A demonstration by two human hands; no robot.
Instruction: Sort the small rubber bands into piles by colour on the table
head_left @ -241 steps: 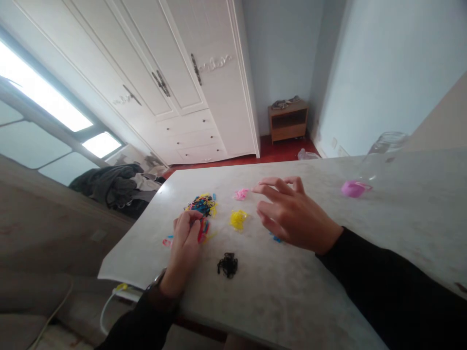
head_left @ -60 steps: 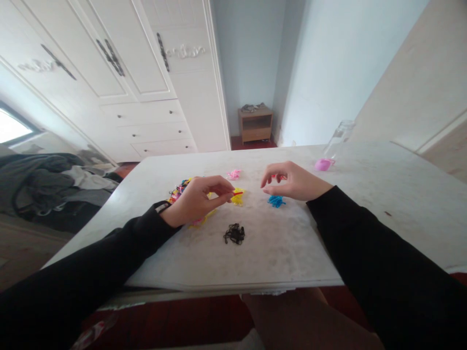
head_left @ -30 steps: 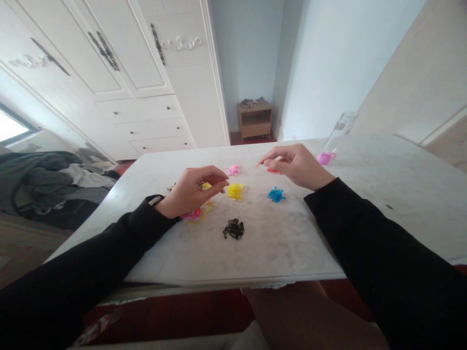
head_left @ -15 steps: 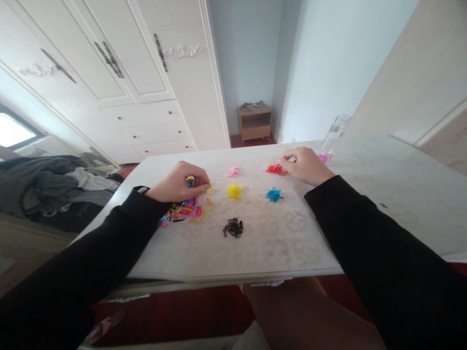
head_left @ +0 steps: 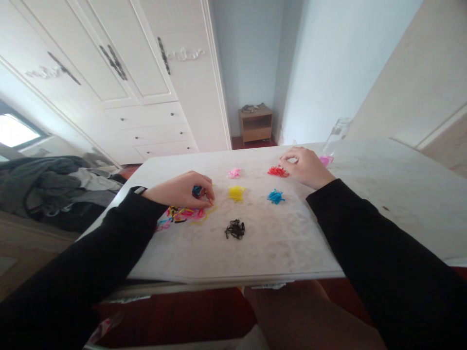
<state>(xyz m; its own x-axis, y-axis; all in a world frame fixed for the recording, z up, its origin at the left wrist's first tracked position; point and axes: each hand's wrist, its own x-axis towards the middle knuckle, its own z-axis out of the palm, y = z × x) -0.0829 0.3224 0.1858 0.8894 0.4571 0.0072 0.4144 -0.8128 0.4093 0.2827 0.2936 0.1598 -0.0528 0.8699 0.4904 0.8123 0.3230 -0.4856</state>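
My left hand (head_left: 188, 189) is curled above a mixed heap of colourful small rubber bands (head_left: 184, 214), with several dark and coloured bands in its bent fingers. Its thumb and fingertips pinch low over the heap's right side. My right hand (head_left: 304, 166) is closed in a pinch at the edge of a red pile of bands (head_left: 278, 171); what lies between the fingertips is too small to tell. Between the hands are a pink pile (head_left: 234, 173) and a yellow pile (head_left: 236, 193). Nearer are a blue pile (head_left: 276, 196) and a black pile (head_left: 235, 229).
The piles lie on a white table (head_left: 277, 248). Behind my right hand a clear bottle (head_left: 337, 131) stands near a pink item (head_left: 326, 160). Clothes (head_left: 47, 189) are heaped left of the table. A white wardrobe (head_left: 146, 73) and a small wooden cabinet (head_left: 256, 125) stand beyond.
My left hand has moved slightly right and nearer to me, its fingertips now lower over the mixed heap. My right hand has stayed beside the red pile. The view has shifted slightly.
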